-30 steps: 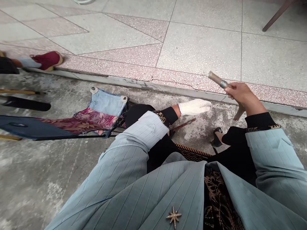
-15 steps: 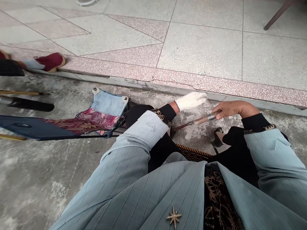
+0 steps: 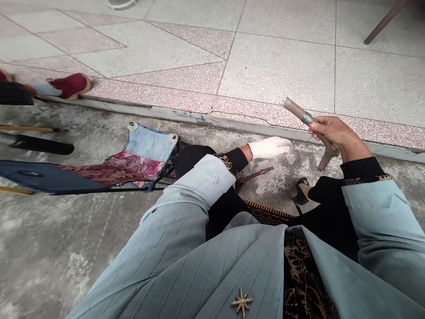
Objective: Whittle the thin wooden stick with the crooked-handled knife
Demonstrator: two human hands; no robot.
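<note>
My right hand is closed round a forked wooden stick, tilted with its plain end up and to the left. Silvery wire is wound in a band about the stick, just beyond my fingers. My left hand, in a white knit glove, is closed with its fingertips pointing right. A fine wire strand seems to run from those fingertips toward my right hand. Below the glove, a thin reddish-brown rod with a wrapped section slants up from beside my knee.
A folding chair with denim and flowered cloth stands to my left. Beyond it are a person's red shoe and a dark tool blade. A raised tiled step runs in front. A furniture leg stands at the top right.
My right hand has lifted the stick up and away from the reddish rod, turning its free end upward. The rod's upper end now shows. My gloved left hand has shifted slightly right and down.
</note>
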